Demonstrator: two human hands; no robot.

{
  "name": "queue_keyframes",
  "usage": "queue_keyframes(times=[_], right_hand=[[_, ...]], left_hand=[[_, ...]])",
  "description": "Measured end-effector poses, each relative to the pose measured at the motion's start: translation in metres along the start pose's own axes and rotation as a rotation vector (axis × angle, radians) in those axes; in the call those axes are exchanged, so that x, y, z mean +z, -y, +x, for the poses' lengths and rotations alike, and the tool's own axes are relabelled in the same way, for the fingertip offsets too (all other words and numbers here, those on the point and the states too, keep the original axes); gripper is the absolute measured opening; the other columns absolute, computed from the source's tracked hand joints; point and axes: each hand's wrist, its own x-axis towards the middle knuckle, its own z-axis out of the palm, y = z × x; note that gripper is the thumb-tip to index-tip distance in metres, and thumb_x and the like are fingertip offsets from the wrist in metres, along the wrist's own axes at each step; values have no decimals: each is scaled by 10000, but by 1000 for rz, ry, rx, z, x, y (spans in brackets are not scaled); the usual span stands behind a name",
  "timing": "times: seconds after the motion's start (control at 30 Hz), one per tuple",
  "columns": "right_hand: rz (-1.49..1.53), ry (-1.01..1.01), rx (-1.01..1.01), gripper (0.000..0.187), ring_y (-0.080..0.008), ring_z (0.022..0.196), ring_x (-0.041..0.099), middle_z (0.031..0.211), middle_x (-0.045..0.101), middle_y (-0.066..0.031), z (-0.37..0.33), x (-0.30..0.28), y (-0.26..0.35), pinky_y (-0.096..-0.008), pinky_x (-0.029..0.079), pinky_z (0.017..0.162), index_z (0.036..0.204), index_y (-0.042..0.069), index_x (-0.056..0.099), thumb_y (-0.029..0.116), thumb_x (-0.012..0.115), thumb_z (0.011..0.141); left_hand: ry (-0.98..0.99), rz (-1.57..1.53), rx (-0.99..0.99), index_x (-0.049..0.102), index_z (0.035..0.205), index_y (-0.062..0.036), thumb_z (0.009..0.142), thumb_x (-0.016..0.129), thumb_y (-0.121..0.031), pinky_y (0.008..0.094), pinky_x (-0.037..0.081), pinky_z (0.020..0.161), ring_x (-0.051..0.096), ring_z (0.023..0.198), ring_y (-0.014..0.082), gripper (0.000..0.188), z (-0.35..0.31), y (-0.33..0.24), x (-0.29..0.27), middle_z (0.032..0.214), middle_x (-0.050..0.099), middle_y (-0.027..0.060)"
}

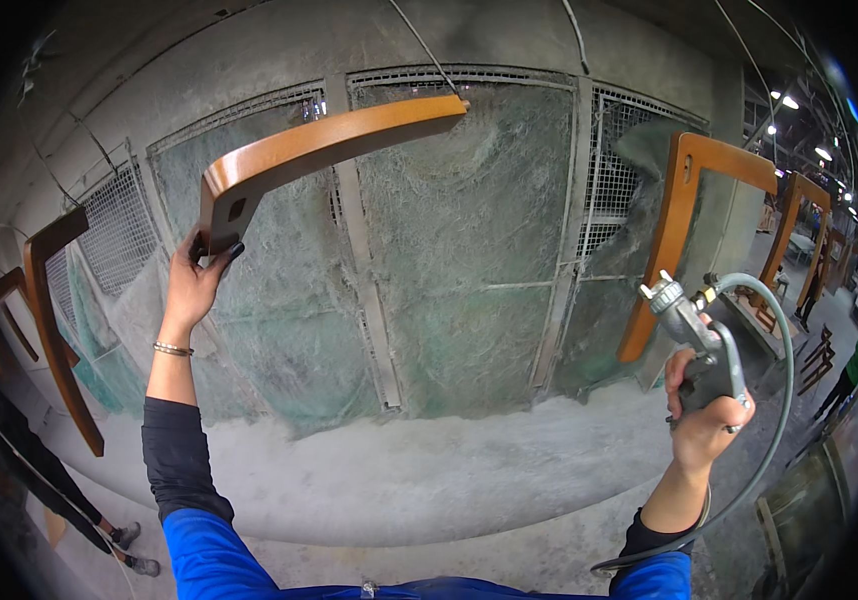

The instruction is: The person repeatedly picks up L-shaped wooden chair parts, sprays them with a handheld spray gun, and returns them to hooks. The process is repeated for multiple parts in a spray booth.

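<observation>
My left hand (196, 279) is closed on the lower end of a bent, orange-brown wooden furniture part (339, 135), which hangs tilted from a wire at its far right tip. A dark slot shows in its short leg, just above my fingers. At the right, my right hand (701, 410) wraps round the grip of a metal spray gun (694, 325). The gun's nozzle points up and to the left, and a grey hose (784, 385) loops from it down past my forearm. Whether the trigger is pressed I cannot tell.
Another hanging L-shaped wooden part (661, 250) is close behind the spray gun, with more beyond it. At the left hang further parts (54, 320), near a person in dark clothes (44, 470). Ahead stands a dust-coated filter wall (459, 220) with mesh panels. A person in green (857, 365) is far right.
</observation>
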Motion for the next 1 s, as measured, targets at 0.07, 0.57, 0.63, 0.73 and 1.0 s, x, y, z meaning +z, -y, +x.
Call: queue_keyframes(times=[0.07, 0.57, 0.63, 0.73, 1.0], right_hand=[[74, 6, 34, 1123, -82, 497, 470, 659, 586, -67, 5, -5, 8, -207, 303, 429, 1290, -135, 594, 874, 432, 826], [45, 110, 92, 878, -74, 612, 496, 733, 562, -37, 76, 2, 35, -198, 308, 428, 1367, -57, 570, 711, 346, 1005], [176, 180, 81, 857, -74, 619, 498, 746, 572, -37, 76, 3, 38, -198, 310, 429, 1358, -51, 582, 698, 348, 1014], [85, 161, 177, 835, -73, 618, 503, 749, 579, -38, 79, 6, 38, -198, 314, 429, 1342, -38, 597, 692, 358, 1017], [79, 215, 127, 973, -69, 559, 416, 695, 489, -15, 63, 4, 40, -202, 261, 400, 1392, -47, 504, 796, 345, 934]], left_hand=[[-37, -45, 12, 622, 1271, 28, 899, 704, 3, 316, 503, 951, 652, 1073, 179, 382, 2, 2, 0, 1169, 708, 125], [-100, 125, 163, 622, 1326, -43, 774, 597, 156, 400, 442, 1130, 579, 1314, 262, 587, -3, -20, -5, 1350, 654, 91], [-108, 126, 161, 623, 1325, -41, 781, 600, 157, 400, 443, 1128, 579, 1313, 261, 579, -5, -19, -6, 1350, 654, 95], [-119, 128, 168, 624, 1321, -39, 795, 616, 150, 395, 448, 1121, 579, 1313, 258, 560, -8, -17, -7, 1349, 655, 95], [-168, 147, 235, 647, 1281, -51, 799, 639, 147, 392, 508, 1041, 618, 1247, 305, 522, -14, -12, -9, 1299, 668, 112]])
